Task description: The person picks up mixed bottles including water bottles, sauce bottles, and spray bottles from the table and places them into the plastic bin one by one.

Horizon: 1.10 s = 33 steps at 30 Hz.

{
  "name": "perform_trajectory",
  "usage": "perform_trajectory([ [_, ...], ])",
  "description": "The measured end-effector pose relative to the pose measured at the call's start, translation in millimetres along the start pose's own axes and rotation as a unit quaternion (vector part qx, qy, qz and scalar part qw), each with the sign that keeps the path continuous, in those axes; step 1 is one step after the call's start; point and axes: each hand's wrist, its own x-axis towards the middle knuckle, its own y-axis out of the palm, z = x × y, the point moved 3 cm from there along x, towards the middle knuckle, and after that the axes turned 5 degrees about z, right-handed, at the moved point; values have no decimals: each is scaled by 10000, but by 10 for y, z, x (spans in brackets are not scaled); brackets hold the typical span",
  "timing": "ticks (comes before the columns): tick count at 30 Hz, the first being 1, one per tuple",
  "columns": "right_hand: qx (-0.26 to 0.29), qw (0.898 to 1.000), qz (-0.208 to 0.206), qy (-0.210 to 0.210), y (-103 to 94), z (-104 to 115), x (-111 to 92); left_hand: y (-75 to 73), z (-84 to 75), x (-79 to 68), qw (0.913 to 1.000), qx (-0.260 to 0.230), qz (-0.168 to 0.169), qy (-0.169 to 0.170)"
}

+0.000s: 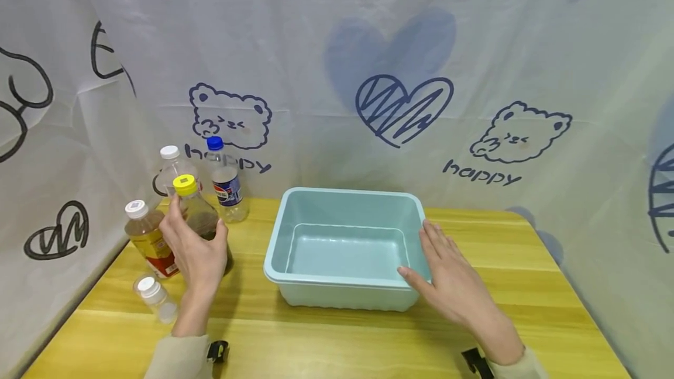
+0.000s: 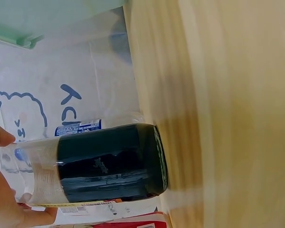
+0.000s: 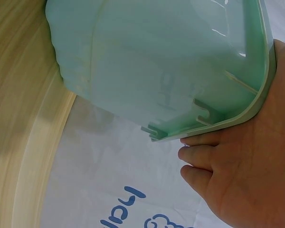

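On the left side of the table, my left hand (image 1: 196, 253) grips a clear bottle (image 1: 199, 215) with a yellow cap, thumb on one side and fingers on the other. Dark liquid fills the lower part of this bottle, which shows large in the left wrist view with its dark base (image 2: 109, 164) close to the tabletop. A pale green plastic bin (image 1: 344, 294) stands in the middle with nothing in it. My right hand (image 1: 455, 285) rests at its right rim with fingers straight and the thumb spread over the near corner; the right wrist view shows the palm against the rim (image 3: 249, 111).
Around the gripped bottle stand a brown-yellow bottle (image 1: 150, 241) with a white cap, a clear white-capped bottle (image 1: 174, 168) and a blue-capped bottle (image 1: 227, 189). A small white-capped bottle (image 1: 158, 300) is nearer the front left. A printed curtain (image 1: 316, 75) hangs behind the table (image 1: 326, 344).
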Motion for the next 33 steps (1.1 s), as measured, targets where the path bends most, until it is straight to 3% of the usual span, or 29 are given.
perform_trajectory([
  [7,-10,10000,-31,-60,10,40,10,-57,-24,-29,9999,-109,46,13],
  [12,-7,10000,10,-40,27,43,15,-112,-114,-19,9995,-222,12,219],
  [27,-20,9999,-63,-92,18,3,22,-217,-577,128,9931,-831,2,828],
  [33,2,10000,-64,-64,10,-6,7,-221,-806,209,9886,-1150,211,947],
])
